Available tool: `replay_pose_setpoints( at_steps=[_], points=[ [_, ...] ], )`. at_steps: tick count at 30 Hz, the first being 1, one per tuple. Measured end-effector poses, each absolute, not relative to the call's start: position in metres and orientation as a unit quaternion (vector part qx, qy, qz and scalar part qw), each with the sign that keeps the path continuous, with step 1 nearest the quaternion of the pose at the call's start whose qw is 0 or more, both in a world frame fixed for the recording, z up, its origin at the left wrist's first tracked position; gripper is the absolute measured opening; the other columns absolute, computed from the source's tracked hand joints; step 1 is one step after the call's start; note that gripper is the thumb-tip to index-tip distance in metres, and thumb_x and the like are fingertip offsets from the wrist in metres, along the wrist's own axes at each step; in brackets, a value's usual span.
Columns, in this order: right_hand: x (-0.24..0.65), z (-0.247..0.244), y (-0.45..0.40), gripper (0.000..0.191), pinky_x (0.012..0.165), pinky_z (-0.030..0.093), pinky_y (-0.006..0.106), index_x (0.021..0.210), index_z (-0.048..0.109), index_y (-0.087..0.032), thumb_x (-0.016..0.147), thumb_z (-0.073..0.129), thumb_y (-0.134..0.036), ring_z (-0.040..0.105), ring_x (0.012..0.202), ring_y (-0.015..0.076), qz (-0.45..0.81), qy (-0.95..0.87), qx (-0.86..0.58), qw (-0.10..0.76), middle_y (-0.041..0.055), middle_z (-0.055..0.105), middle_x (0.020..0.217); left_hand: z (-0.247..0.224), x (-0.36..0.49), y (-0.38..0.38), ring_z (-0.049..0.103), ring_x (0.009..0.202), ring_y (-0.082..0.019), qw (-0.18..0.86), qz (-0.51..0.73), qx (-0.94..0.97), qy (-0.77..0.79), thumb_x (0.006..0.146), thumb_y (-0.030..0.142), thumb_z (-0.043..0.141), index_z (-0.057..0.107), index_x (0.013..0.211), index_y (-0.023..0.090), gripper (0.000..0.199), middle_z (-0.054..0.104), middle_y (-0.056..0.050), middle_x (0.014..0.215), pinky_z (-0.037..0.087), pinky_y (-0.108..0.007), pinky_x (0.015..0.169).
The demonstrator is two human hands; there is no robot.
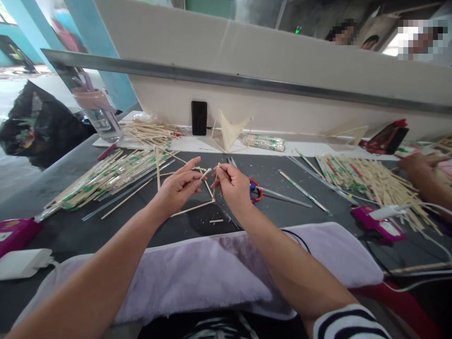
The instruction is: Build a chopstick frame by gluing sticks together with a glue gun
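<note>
My left hand [181,186] pinches a short wooden stick [205,173] between thumb and fingers, its tip pointing up and right. Close beside it, my right hand [231,183] is closed on another thin wooden stick [217,168], held nearly upright. Below and behind both hands lies a frame of joined sticks [192,208], partly covered by the left hand. Scissors [259,188] with blue and red handles rest just right of my right hand. A loose stick piece [216,221] lies on the dark table among small scraps.
Packaged chopstick-like sticks [116,179] spread at left, with more [367,179] at right. Against the wall stand a phone [199,117] and a stick model [229,132]. A bottle [97,113], magenta glue guns [377,223] and a lilac cloth [197,278] surround the workspace. Another person's hand [420,167] is at far right.
</note>
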State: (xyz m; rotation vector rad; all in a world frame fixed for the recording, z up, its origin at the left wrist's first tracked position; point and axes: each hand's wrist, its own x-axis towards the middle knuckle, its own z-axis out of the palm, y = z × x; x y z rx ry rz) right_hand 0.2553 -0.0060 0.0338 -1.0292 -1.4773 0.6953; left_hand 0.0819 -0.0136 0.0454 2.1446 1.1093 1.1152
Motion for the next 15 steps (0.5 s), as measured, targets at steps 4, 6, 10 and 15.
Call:
replay_pose_setpoints(
  at_steps=[4,6,10,15],
  points=[
    [0.2533,0.0314,-0.0051,0.022,0.051,0.046,0.02,0.088,0.056,-0.021,0.09,0.048,-0.041,0.063,0.052,0.009,0.309,-0.627,-0.44,0.563,-0.0013,0.063,0.077,0.0421,0.0811,-0.011,0.041,0.133,-0.028,0.243,0.408,0.792,0.384,0.09,0.029,0.049,0.068,0.093,0.017,0.023,0.07,-0.013,0.104,0.055,-0.03,0.08],
    [0.2521,0.0303,-0.0048,0.022,0.051,0.046,0.019,0.088,0.056,-0.021,0.09,0.048,-0.042,0.063,0.052,0.0088,0.308,-0.628,-0.437,0.566,-0.0016,0.062,0.077,0.0414,0.0812,-0.0109,0.039,0.134,-0.028,0.246,0.413,0.791,0.38,0.09,0.029,0.048,0.068,0.092,0.017,0.023,0.07,-0.013,0.104,0.055,-0.03,0.079],
    [0.2496,0.0294,-0.0051,0.019,0.051,0.046,0.02,0.088,0.057,-0.021,0.089,0.049,-0.039,0.062,0.051,0.0083,0.294,-0.634,-0.429,0.572,-0.0021,0.061,0.076,0.0433,0.0816,-0.013,0.052,0.123,-0.028,0.252,0.424,0.776,0.393,0.088,0.029,0.05,0.068,0.096,0.016,0.023,0.057,-0.014,0.13,0.056,-0.029,0.074],
    [0.2471,0.0289,-0.0063,0.018,0.055,0.047,0.021,0.088,0.058,-0.022,0.091,0.048,-0.037,0.061,0.052,0.0084,0.275,-0.66,-0.414,0.563,-0.0021,0.061,0.078,0.0476,0.0815,-0.014,0.039,0.134,-0.023,0.225,0.423,0.79,0.383,0.09,0.025,0.048,0.068,0.092,0.017,0.022,0.071,-0.009,0.076,0.049,-0.034,0.092]
  ],
)
